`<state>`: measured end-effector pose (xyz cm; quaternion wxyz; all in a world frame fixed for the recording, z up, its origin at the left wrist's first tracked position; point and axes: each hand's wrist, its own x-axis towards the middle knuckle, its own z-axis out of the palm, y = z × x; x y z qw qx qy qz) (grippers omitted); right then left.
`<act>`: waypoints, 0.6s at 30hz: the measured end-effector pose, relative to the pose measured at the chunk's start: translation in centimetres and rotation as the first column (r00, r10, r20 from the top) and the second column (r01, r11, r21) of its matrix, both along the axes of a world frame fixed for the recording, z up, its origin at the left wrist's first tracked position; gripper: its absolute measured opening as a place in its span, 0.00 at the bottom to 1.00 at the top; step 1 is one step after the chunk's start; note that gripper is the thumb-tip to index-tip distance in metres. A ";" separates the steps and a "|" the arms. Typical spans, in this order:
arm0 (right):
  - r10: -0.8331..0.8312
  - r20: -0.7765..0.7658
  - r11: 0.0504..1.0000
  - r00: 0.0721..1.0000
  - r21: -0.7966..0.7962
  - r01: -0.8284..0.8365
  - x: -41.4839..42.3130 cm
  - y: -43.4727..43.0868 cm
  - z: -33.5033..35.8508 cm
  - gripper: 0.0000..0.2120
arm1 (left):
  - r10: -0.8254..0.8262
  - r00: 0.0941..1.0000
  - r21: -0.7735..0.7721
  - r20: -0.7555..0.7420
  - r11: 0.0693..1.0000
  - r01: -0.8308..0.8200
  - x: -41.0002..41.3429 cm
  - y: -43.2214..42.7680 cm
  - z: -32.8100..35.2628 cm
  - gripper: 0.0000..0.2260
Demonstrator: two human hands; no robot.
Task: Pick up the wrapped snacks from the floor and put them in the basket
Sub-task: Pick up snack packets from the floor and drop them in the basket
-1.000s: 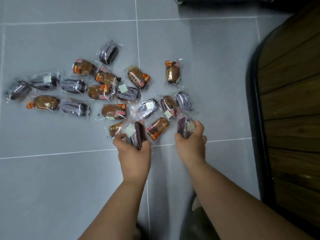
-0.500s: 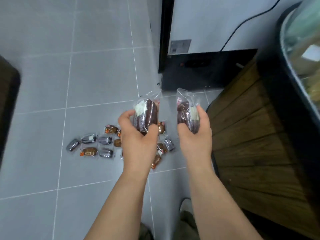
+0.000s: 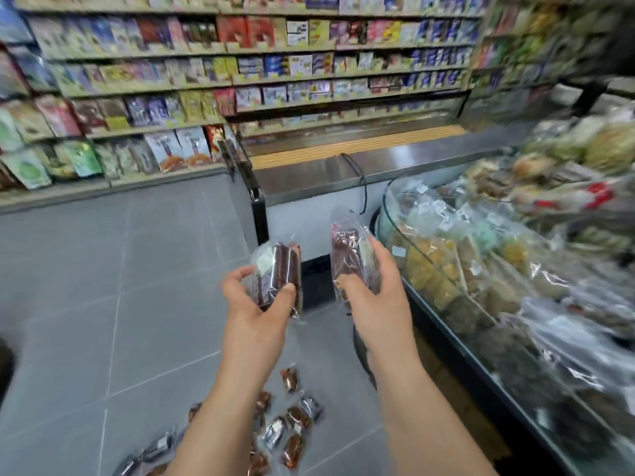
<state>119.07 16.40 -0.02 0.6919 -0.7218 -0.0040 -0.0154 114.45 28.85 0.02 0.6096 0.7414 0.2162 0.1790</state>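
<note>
Down by the feet a scatter of wrapped snacks [image 3: 292,424] lies on the grey floor [image 3: 137,304], partly covered by the forearms and cut off by the lower edge, so their count cannot be told. Above them the left hand [image 3: 254,314] has thumb and fingers curled round a dark snack [image 3: 278,273] in clear wrap, and the right hand [image 3: 374,304] grips a reddish snack [image 3: 350,255] the same way. Both are held upright in the air, well above the floor. This looks like the carry step: two picked up, not yet dropped. Just beside the right hand stands the clear curved wall of what I take for the basket [image 3: 387,214], heaped with bagged goods. The next move would call for lifting each snack over that rim and letting go. The basket's far side is smeared by motion. Beyond, a steel-topped chest [image 3: 343,173] and stocked shelves [image 3: 309,80] are blurred, labels illegible
</note>
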 end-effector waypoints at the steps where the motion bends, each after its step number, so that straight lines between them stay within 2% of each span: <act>1: -0.022 0.004 1.000 1.000 0.009 0.022 -0.7 -0.5 0.6 0.30 | -0.036 0.999 0.002 0.013 0.999 0.036 -0.2 -0.4 0.8 0.17; 5: -0.144 0.001 0.988 0.990 0.056 0.144 -3.7 -2.5 2.1 0.30 | -0.163 0.986 0.017 0.024 0.987 0.163 -1.1 -1.8 2.9 0.18; 10: -0.342 -0.085 0.934 0.936 0.078 0.349 -7.7 -5.4 2.6 0.29 | -0.321 0.947 0.041 -0.024 0.946 0.322 -2.0 -4.2 3.5 0.18; 18: -0.554 -0.053 0.827 0.831 0.080 0.557 -15.4 -12.8 5.0 0.13 | -0.563 0.826 0.074 -0.014 0.823 0.563 -6.0 -11.9 7.2 0.19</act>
